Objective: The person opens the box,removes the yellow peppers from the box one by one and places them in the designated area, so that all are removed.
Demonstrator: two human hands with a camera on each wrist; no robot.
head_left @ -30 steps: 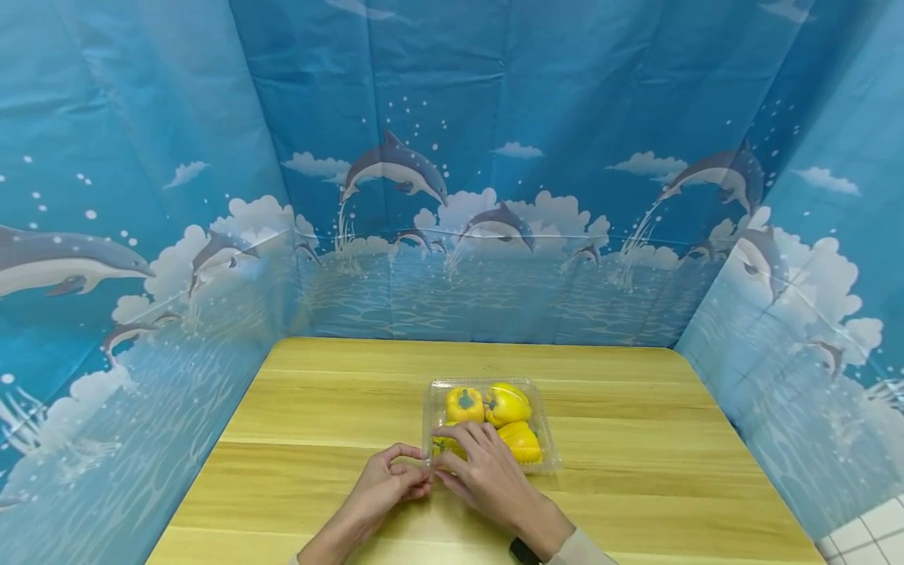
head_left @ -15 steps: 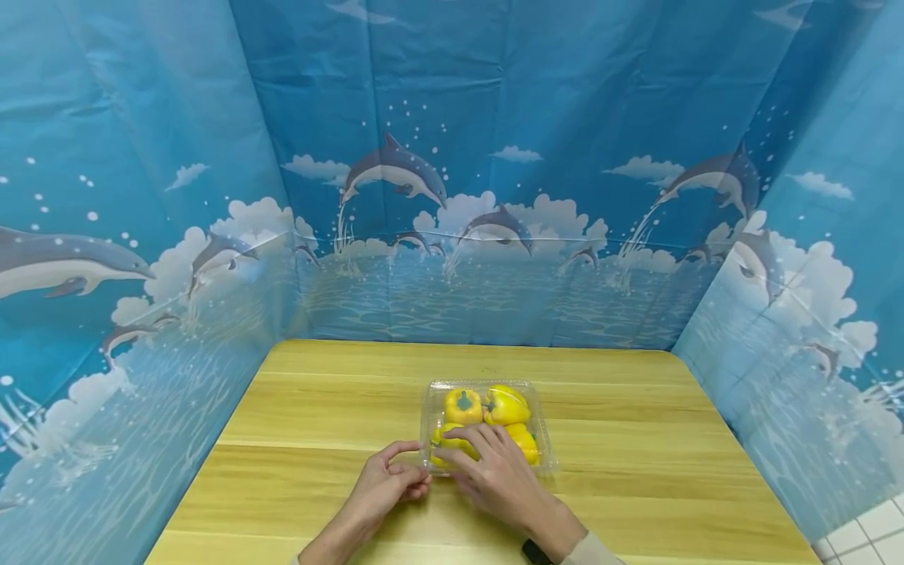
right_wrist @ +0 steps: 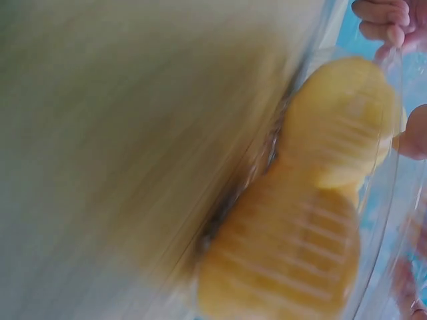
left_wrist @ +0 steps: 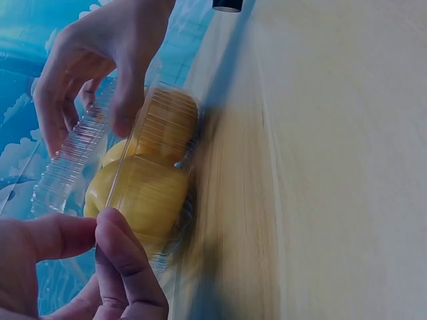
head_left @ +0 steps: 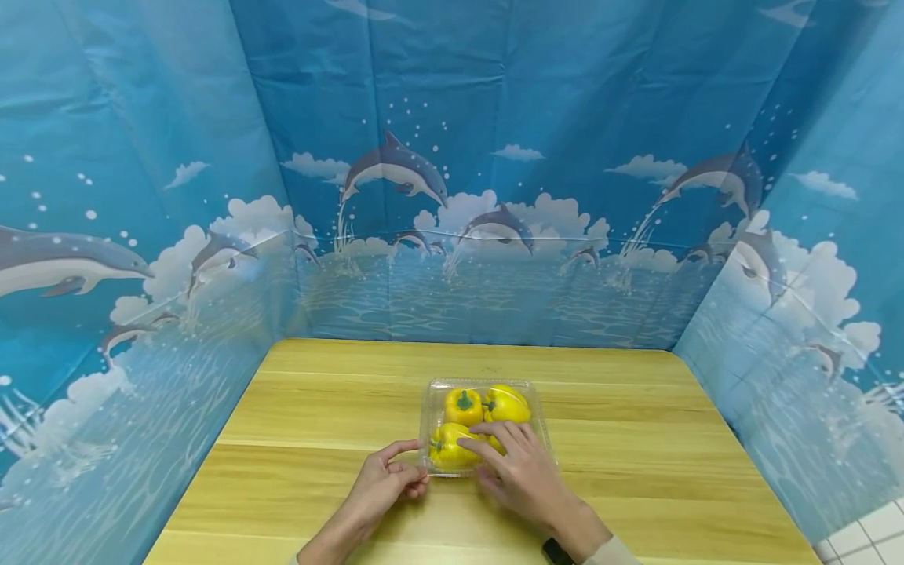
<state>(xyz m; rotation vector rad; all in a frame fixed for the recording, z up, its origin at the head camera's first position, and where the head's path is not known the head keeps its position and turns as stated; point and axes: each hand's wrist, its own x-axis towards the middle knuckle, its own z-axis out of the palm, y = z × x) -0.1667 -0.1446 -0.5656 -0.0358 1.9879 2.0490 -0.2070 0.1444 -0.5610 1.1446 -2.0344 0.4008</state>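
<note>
A clear plastic clamshell box [head_left: 480,382] holding several yellow bell peppers [head_left: 452,447] stands on the table. My left hand [head_left: 381,486] pinches the box's near left corner between thumb and forefinger; the left wrist view shows this pinch [left_wrist: 100,233] on the thin rim. Over the near right part of the box is my right hand [head_left: 523,471], its fingers spread above the lid and its thumb at the front rim. It hides most of the near right pepper. Through the ribbed front wall, two peppers [right_wrist: 340,120] show in the blurred right wrist view.
The wooden table [head_left: 318,408] carries the box near its middle. Blue curtains [head_left: 452,298] printed with dolphins enclose the back and both sides. A dark band [head_left: 556,552] sits on my right wrist. White tiles [head_left: 865,541] show at the lower right.
My right hand has slid rightward along the box's front edge, away from the left hand, uncovering the near left pepper. The left hand stays at the corner.
</note>
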